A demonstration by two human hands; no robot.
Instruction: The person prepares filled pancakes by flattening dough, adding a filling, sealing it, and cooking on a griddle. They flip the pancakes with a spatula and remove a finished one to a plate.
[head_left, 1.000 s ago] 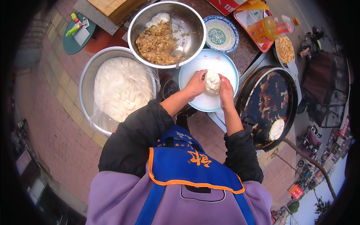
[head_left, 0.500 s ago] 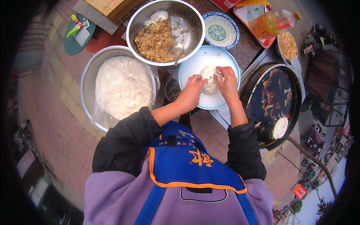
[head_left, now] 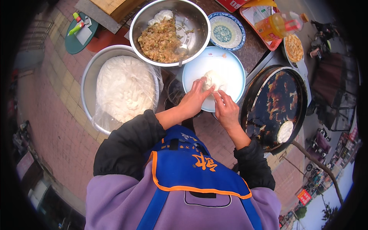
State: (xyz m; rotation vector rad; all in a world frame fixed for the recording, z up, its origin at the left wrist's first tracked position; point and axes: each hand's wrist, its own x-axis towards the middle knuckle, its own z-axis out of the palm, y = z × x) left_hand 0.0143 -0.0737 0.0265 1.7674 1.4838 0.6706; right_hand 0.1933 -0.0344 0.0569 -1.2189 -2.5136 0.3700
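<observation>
A lump of white dough (head_left: 215, 77) lies on a pale plate (head_left: 235, 72) with a light blue rim. My left hand (head_left: 193, 99) holds the dough from the lower left, fingers curled onto it. My right hand (head_left: 226, 108) grips its lower edge with thumb and fingers. Behind the plate a steel bowl (head_left: 165, 44) holds minced filling, white paste and a spoon. At the left a large metal basin (head_left: 89, 93) holds dough (head_left: 123, 86) under clear plastic. At the right a black round pan (head_left: 276, 107) holds a flat white dough cake (head_left: 285, 131).
A blue-patterned dish (head_left: 227, 32), a red tray (head_left: 273, 45), a plastic bottle of yellow liquid (head_left: 271, 27) and a bowl of yellowish food (head_left: 294, 48) stand at the back right. A wooden box (head_left: 111, 7) and a green stool (head_left: 73, 46) are upper left. Vehicles (head_left: 324, 88) stand on the right.
My right hand has moved down from the dough's upper and right side to its lower edge. My left hand has shifted its fingers on the dough, which is more covered by them.
</observation>
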